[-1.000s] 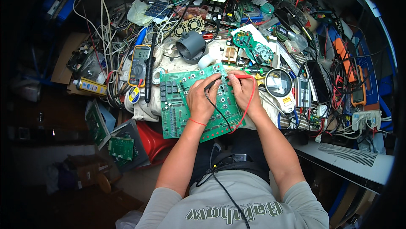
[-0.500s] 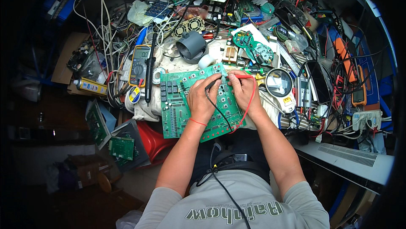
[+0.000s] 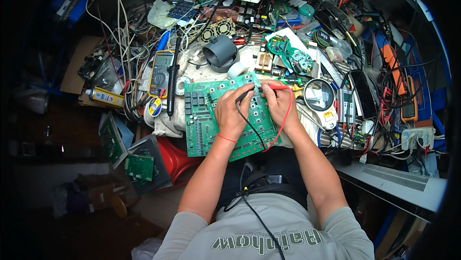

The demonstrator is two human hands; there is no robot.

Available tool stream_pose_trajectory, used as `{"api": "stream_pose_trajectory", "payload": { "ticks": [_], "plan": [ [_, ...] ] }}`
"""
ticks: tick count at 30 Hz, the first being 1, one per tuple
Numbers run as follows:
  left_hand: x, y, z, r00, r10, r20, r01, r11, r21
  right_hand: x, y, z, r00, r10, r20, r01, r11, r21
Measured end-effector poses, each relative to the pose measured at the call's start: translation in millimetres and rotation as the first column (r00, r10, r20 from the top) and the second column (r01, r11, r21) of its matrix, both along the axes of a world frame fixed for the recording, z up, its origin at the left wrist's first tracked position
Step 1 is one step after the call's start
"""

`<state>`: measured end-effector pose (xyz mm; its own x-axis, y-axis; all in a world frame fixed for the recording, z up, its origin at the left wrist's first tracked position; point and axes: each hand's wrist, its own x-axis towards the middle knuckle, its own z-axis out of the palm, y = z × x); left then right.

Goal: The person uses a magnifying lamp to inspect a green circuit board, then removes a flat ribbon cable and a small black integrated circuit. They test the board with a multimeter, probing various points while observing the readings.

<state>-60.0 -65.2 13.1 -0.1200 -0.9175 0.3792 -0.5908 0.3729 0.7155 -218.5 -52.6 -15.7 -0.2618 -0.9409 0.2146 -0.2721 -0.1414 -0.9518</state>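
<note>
A large green circuit board (image 3: pixel 201 133) lies at the near edge of the cluttered bench, with a row of black relays (image 3: pixel 194 101) on its left part. My left hand (image 3: pixel 233 113) is closed on a black test probe (image 3: pixel 241 97), its fingers bent over the board's upper middle. Beside it, my right hand (image 3: pixel 278 106) pinches a red test probe (image 3: pixel 278 87). Both probe tips meet the upper right of the board, close together; exact contact is too small to tell. Behind the board's left side lies a yellow multimeter (image 3: pixel 159 75) with digits on its display.
Right of the board lies a white magnifying glass (image 3: pixel 319 96). Behind it are a grey pipe fitting (image 3: pixel 220 53), round green boards (image 3: pixel 290 53) and a tape roll (image 3: pixel 236 70). An orange meter (image 3: pixel 408 104) sits far right. A red stool (image 3: pixel 177 161) stands below the bench.
The multimeter's displayed digits have changed. The whole view has shifted slightly; both hands keep their grip on the probes at nearly the same spot on the board.
</note>
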Motion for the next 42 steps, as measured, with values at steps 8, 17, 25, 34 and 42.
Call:
{"api": "stream_pose_trajectory", "payload": {
  "ticks": [8, 17, 25, 34, 42],
  "plan": [
    [0.0, -0.3, -0.2, 1.0, -0.004, 0.005, 0.004, 1.0, 0.004, 0.4, 0.6, 1.5, 1.0, 0.0, 0.019, 0.0, 1.0, 0.005],
    [0.1, -0.5, -0.6, 1.0, -0.011, -0.002, 0.011, 1.0, 0.004, 0.3, 0.7, 2.4, 1.0, -0.001, 0.021, 0.001, 1.0, 0.012],
    [0.2, -0.4, -0.8, 1.0, -0.015, 0.015, 0.015, 1.0, -0.001, 0.6, 1.1, 0.9, 1.0, -0.006, 0.025, 0.006, 1.0, 0.001],
    [-0.5, -0.4, -1.3, 1.0, -0.003, -0.009, 0.003, 1.0, 0.002, 1.1, 1.2, -1.6, 0.999, -0.011, 0.038, 0.011, 1.0, -0.002],
    [-0.2, 0.3, -0.3, 0.999, 0.0, -0.037, 0.002, 0.999, 0.043, -0.7, 2.5, -1.8, 0.998, -0.005, -0.062, 0.005, 1.0, -0.003]
  ]
}}
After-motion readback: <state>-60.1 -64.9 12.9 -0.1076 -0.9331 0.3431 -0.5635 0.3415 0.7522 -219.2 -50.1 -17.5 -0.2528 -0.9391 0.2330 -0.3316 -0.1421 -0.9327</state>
